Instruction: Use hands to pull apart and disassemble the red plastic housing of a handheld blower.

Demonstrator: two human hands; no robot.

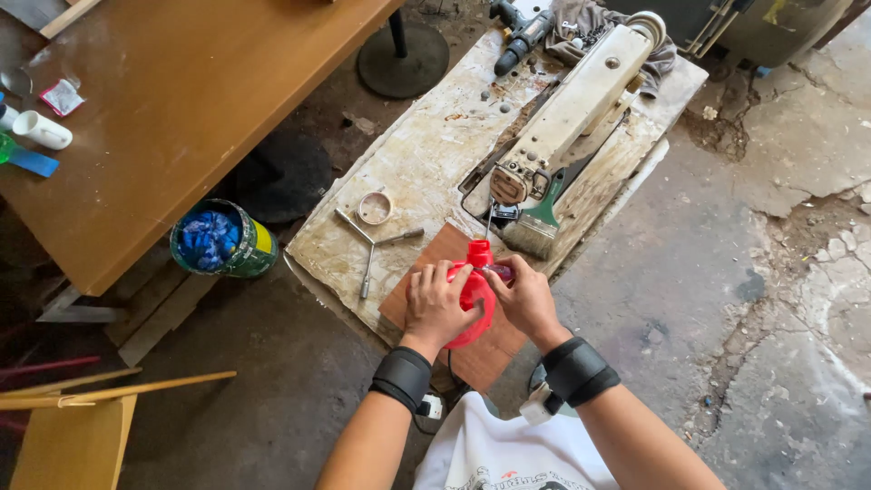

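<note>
Red bottle [475, 289] half-hidden by both hands

Both hands, left hand [437, 304] and right hand [523, 298], grip a red plastic bottle [474, 295] over a worn sewing machine table [426, 172] beside a paintbrush [539, 223]

Both forearms bare, no sleeves reaching them. Left hand [435, 304] and right hand [523, 298] ungloved; no rings discernible. Each wrist carries a wide black band: left wristband [402, 377] plain and matte, right wristband [577, 370] with a small white piece at its lower edge. White shirt [508, 454] with dark printed graphic on chest.
</note>
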